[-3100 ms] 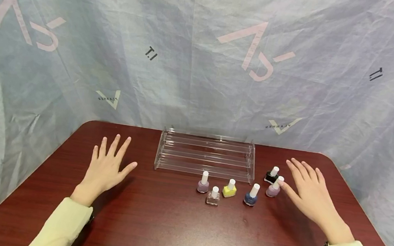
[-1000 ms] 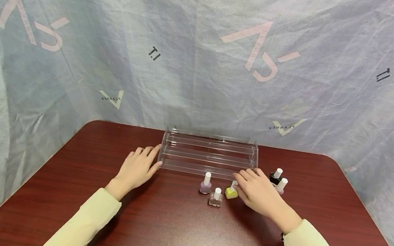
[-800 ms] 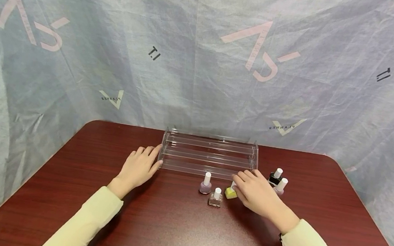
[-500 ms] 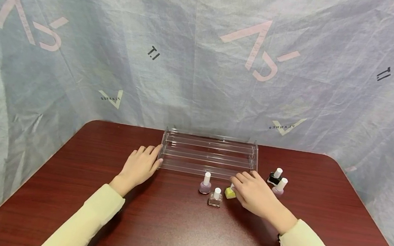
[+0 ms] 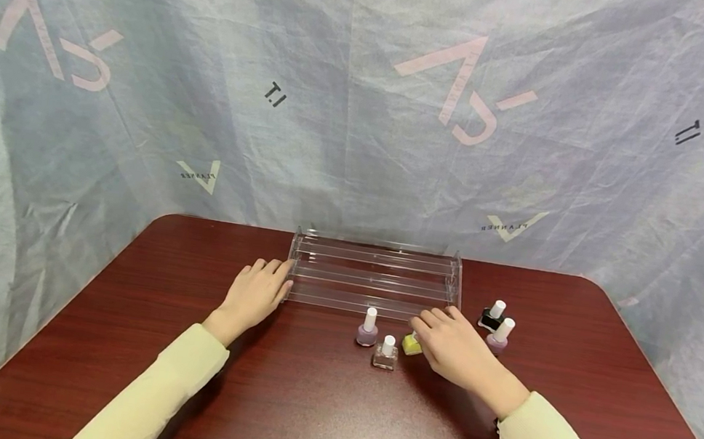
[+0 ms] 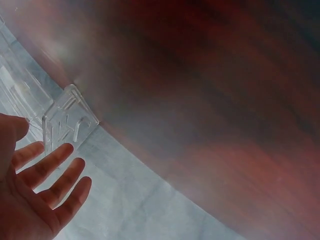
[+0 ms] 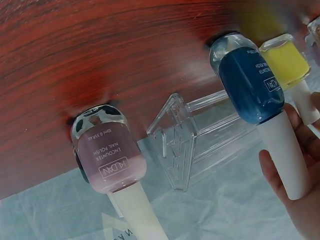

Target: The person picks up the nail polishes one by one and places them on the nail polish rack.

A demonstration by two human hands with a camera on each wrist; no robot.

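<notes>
A clear stepped acrylic rack point(image 5: 371, 299) stands near the table's back edge. My left hand point(image 5: 252, 297) is at its left end, fingers loosely extended; the left wrist view has the thumb and fingertips beside the end panel point(image 6: 70, 122). In front of the rack, my right hand point(image 5: 457, 350) pinches the white cap of a yellow nail polish bottle point(image 5: 412, 344), its base low by the tabletop. Under that hand stands a blue nail polish bottle point(image 7: 250, 82), hidden in the head view. A mauve bottle point(image 5: 367, 334) and a clear-glass bottle point(image 5: 385, 357) stand to the left.
Right of the right hand stand a black nail polish bottle point(image 5: 491, 319) and a pale purple one point(image 5: 498, 340). The dark red wooden table point(image 5: 327, 421) reaches back to a hanging grey-blue cloth point(image 5: 340, 101), which also closes both sides.
Both hands came inward from either side, the left to the rack's end, the right over the blue bottle to the yellow one. Lately the right fingers closed over the yellow bottle's cap.
</notes>
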